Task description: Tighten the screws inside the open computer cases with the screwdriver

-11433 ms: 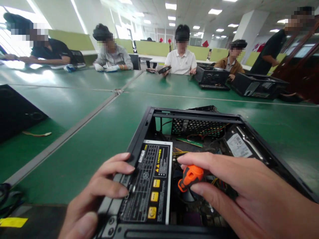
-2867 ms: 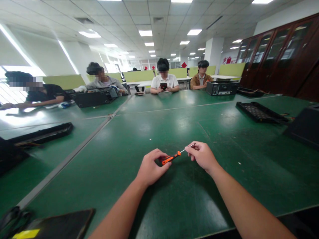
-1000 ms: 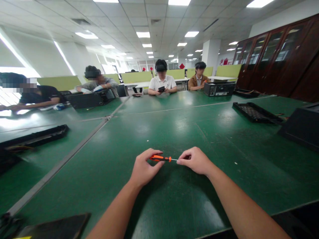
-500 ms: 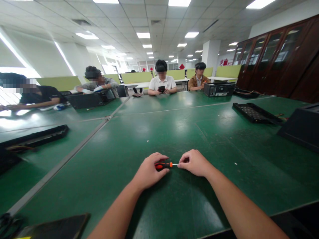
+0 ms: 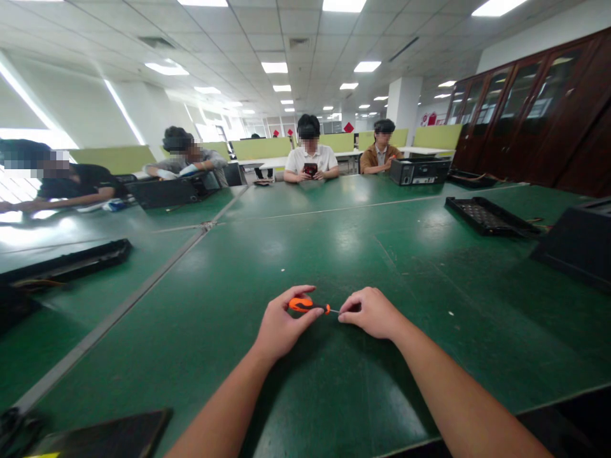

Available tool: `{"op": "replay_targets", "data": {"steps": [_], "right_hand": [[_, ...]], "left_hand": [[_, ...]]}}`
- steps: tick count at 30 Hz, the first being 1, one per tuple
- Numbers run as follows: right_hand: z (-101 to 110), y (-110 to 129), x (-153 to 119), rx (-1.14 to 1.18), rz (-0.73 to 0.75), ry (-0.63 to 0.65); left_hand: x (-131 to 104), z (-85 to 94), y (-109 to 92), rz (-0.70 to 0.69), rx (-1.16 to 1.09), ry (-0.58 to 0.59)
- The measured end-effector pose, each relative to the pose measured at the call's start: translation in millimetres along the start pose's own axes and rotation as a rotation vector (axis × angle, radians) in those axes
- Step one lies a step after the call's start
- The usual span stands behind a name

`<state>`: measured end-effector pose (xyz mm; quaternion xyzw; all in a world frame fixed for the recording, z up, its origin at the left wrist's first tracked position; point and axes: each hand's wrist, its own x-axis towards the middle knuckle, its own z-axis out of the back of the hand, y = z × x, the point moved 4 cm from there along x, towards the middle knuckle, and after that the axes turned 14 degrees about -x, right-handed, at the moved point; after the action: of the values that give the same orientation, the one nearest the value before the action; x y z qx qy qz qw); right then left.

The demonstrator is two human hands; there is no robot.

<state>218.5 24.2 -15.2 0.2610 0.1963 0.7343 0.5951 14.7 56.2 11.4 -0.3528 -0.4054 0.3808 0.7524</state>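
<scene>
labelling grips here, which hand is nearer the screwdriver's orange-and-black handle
Left. The left hand holds the orange-and-black handle; the right hand is apart from it, at the metal shaft.

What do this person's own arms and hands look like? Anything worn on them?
The left hand and right hand are ungloved, with no rings visible. The left forearm and right forearm are slender and tapering, showing no sleeves, watches, cables or markings.
</scene>
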Motion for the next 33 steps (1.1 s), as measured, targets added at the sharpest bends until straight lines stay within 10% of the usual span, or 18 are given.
{"op": "replay_targets", "data": {"steps": [6, 10, 15, 24, 33], "right_hand": [[-6.0, -1.8, -0.1, 0.022, 0.032, -0.016], [-10.2, -6.8, 1.4, 0.120, 0.003, -0.037], [0.7, -2.0, 2.6, 0.310, 0.034, -0.159], [10.8, 3.8, -2.1, 0.339, 0.079, -0.235], [-5.1, -3.8, 1.1, 0.066, 0.029, -0.067]], "left_hand": [[-5.8, -8.7, -9.5, -0.044, -0.177, 0.035], [-16.0, -28.2, -10.3, 0.105, -0.321, 0.287], [-22.7, -44.5, -20.0, -0.116, -0.203, 0.538], [-21.0, -37.7, -22.8, -0.167, -0.089, 0.498], [-21.7, -37.0, -12.1, -0.002, -0.633, 0.525]]}}
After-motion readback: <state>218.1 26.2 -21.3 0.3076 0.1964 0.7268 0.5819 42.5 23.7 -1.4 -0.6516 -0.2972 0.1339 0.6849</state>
